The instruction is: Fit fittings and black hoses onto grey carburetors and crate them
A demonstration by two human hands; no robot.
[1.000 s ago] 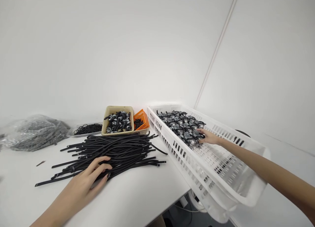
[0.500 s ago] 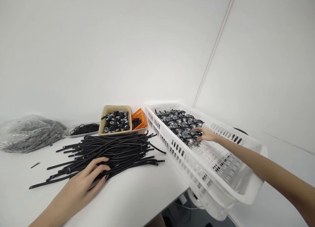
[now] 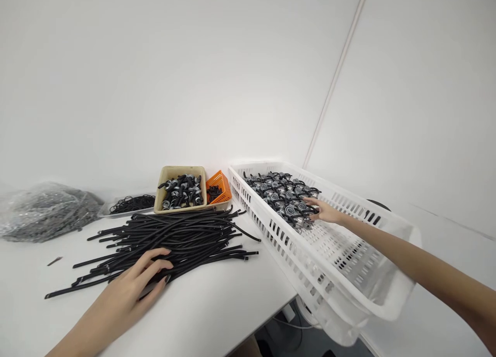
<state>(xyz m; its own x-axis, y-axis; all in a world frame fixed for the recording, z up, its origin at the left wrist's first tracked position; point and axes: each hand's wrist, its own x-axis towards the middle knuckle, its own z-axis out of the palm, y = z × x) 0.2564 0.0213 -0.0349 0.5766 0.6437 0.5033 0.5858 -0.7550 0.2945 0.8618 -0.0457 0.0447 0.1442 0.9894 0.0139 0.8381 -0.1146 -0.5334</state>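
Note:
My left hand [image 3: 145,279] rests on the near side of a pile of black rubber hoses [image 3: 186,238], its fingers loosely spread and nothing gripped. Over in the white slotted crate [image 3: 329,266], my right hand [image 3: 323,211] reaches from the right, fingers apart, at the near edge of several round silvery metal parts with short black hoses [image 3: 277,197]. Its fingertips touch or hover just beside the closest part; which of the two I cannot tell. The metal parts sit in rows at the far end of the crate.
Behind the hoses stand a beige bin [image 3: 158,204] of metal-and-rubber fittings and a tilted orange basket [image 3: 222,184] of small black pieces. A tray [image 3: 106,210] holds thin black rings. A clear plastic bag [image 3: 50,210] lies at left. The crate overhangs the table edge [image 3: 267,323].
My right hand's fingers have opened and risen slightly off the nearest metal part. My left hand stays in place on the hoses. The view has shifted very slightly.

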